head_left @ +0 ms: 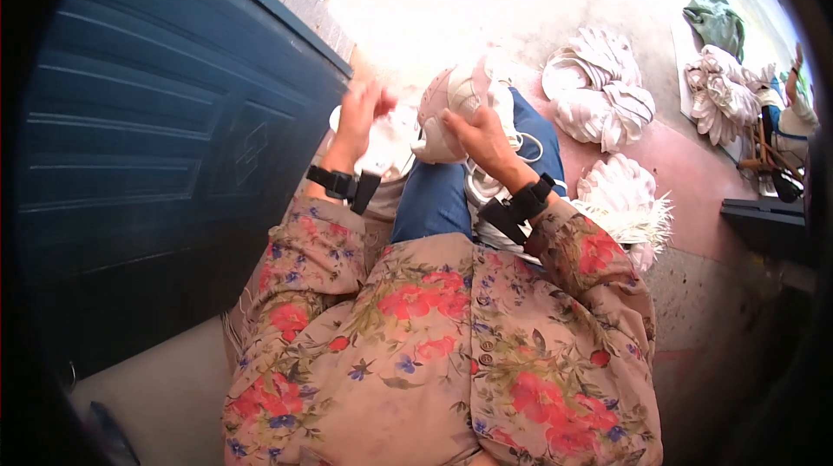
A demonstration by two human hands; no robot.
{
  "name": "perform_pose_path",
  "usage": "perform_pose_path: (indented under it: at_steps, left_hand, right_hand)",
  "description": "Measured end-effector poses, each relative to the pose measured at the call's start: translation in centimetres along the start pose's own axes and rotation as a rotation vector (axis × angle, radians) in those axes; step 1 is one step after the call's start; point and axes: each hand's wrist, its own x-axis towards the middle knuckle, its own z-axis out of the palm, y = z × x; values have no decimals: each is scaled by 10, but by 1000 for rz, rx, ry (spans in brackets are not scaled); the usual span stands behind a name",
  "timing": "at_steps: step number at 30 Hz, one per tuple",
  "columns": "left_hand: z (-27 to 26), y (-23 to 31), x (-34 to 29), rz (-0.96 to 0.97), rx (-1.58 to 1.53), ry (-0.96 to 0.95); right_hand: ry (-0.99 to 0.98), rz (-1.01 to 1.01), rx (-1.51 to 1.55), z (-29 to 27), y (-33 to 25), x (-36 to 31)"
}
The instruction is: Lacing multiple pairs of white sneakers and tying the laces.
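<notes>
My right hand grips a white shoe upper above my knees, its thumb lying across the pale material. A loop of white lace hangs beside that wrist. To the left, my left hand is raised apart from the upper, its fingers blurred by motion. Behind and below it sits a heap of white pieces, partly hidden by the hand and strongly lit. More white material shows between my legs, under the right forearm.
Bundled white shoe uppers lie on the floor to the right. Nearer is another bundle with a fan of white laces. A blue door panel stands close on the left. Another person sits at far right by more bundles.
</notes>
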Motion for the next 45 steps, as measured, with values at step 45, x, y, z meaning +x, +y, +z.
perform_pose_path:
  at_steps: [45]
  left_hand:
    - [99,-37,-103,596,1497,-693]
  right_hand:
    - [488,711,1204,0,121,-79]
